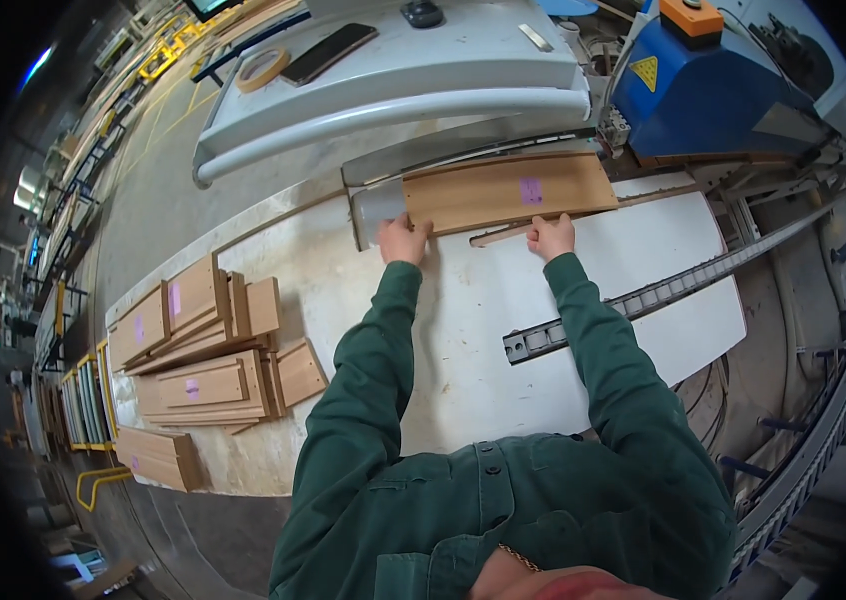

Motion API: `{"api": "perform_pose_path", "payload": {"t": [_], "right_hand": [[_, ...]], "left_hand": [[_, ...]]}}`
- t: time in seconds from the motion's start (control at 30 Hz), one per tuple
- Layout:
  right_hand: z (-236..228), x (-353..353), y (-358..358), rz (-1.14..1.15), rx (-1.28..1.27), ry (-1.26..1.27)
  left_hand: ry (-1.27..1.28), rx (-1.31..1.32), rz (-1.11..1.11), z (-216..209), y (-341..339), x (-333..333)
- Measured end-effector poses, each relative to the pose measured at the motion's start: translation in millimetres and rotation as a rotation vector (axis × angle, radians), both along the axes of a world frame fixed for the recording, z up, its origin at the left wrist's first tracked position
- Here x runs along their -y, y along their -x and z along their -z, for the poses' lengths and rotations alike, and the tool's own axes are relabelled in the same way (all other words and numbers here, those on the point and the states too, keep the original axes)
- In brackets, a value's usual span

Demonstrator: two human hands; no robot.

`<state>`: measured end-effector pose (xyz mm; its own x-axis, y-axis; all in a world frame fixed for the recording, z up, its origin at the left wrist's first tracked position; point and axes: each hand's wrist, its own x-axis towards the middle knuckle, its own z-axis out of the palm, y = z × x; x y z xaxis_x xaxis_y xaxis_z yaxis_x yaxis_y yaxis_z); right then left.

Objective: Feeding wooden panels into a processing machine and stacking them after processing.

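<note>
A long light-brown wooden board (473,192) with a small purple label lies at the far side of the white worktable (463,370), against a metal guide (463,140). My left hand (403,241) is closed at the board's near left corner, its fingertips on the edge. Farther right, my right hand (551,238) has its fingers curled and pressed to the board's near edge. Just below that edge, a slot in the tabletop shows a narrow wooden strip (503,236). The undersides of my fingers are hidden.
Stacked wooden boards (205,385) lie on the table's left. A grey cable chain (633,300) crosses the right side. Beyond the guide, a grey console (423,70) holds a phone (331,52), a tape roll (263,70) and a mouse (422,13). A blue machine (713,90) stands far right.
</note>
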<state>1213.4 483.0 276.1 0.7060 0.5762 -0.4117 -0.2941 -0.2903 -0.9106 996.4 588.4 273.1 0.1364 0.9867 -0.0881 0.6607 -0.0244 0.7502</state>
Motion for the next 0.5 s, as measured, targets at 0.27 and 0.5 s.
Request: {"api": "perform_pose_path", "payload": {"t": [0.27,0.5], "right_hand": [[13.5,-22.4,8.4,0.007,0.144,-0.072],[10.1,-47.5,-5.4,0.049,0.134,-0.067]], "left_hand": [[-0.321,-0.339,0.162,0.4,7.2,21.9],[-0.529,-0.299,0.240,8.1,-11.4,3.3]]}}
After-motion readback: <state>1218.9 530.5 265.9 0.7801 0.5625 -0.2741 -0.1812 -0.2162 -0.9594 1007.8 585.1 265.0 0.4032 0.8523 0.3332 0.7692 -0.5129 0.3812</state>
